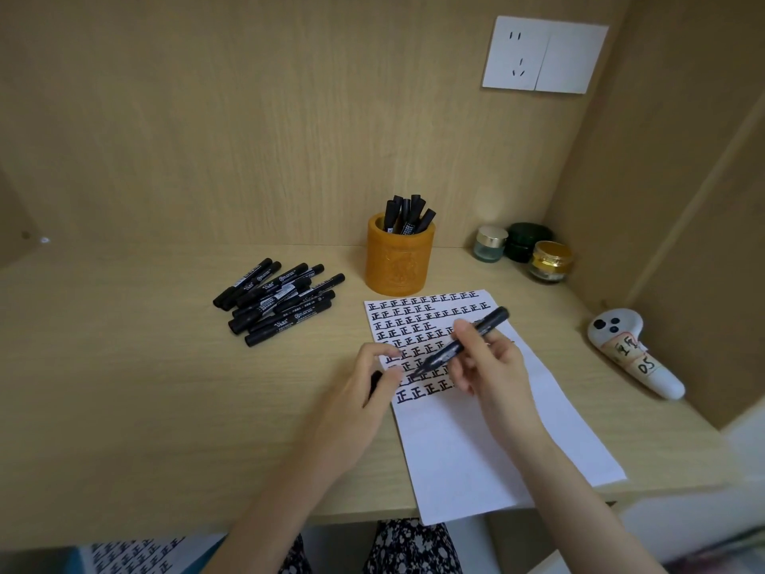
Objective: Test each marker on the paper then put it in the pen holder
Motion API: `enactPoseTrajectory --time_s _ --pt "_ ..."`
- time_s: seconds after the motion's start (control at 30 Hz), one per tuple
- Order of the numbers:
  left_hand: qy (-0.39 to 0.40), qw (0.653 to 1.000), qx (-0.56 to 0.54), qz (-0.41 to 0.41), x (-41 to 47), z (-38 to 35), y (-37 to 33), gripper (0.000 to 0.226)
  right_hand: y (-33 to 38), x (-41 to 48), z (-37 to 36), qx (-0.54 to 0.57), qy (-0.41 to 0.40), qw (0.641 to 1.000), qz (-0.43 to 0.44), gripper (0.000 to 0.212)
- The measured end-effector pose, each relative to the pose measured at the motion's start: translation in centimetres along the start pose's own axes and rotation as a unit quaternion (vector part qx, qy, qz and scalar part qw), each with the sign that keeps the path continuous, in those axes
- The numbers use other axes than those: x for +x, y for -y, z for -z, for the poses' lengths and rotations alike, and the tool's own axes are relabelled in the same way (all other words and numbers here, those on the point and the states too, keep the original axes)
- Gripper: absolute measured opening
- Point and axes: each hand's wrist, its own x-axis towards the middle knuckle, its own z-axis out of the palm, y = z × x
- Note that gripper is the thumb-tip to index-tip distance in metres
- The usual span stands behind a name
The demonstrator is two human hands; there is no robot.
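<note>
Right hand grips marker, tip on paper. Left hand curls round black cap. Pen holder at 12 o'clock, loose markers at 10.

The right hand pinches a black marker, its tip at the lower written rows of the paper. The left hand grips a small black object at the paper's left edge. The pen holder stands just behind the paper and the marker pile lies behind-left of it.
</note>
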Motion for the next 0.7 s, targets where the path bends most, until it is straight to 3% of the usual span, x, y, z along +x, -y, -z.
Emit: enactPoseTrajectory --time_s 0.17,0.3,0.43,0.57,0.7 --pt "0.015 1.0 -0.012 0.008 -0.3 0.6 1.1 0.025 0.0 1.6 3.2 0.007 -0.086 0.996 -0.015 0.033" --pt "0.019 0.999 -0.033 0.026 -0.4 0.5 2.0 0.031 -0.8 2.0 4.9 0.048 -0.082 0.994 -0.05 0.016" --pt "-0.001 0.998 -0.062 0.032 -0.3 0.5 2.3 0.023 -1.0 2.1 5.9 -0.01 -0.083 0.995 -0.055 0.027" --pt "-0.012 0.997 -0.068 0.028 -0.2 0.6 2.4 0.02 -0.7 2.8 5.9 -0.15 -0.115 0.982 -0.013 0.036" --pt "-0.008 0.998 -0.063 0.025 -0.2 0.6 2.5 0.022 -1.8 3.2 6.1 -0.161 -0.147 0.976 -0.009 0.042"
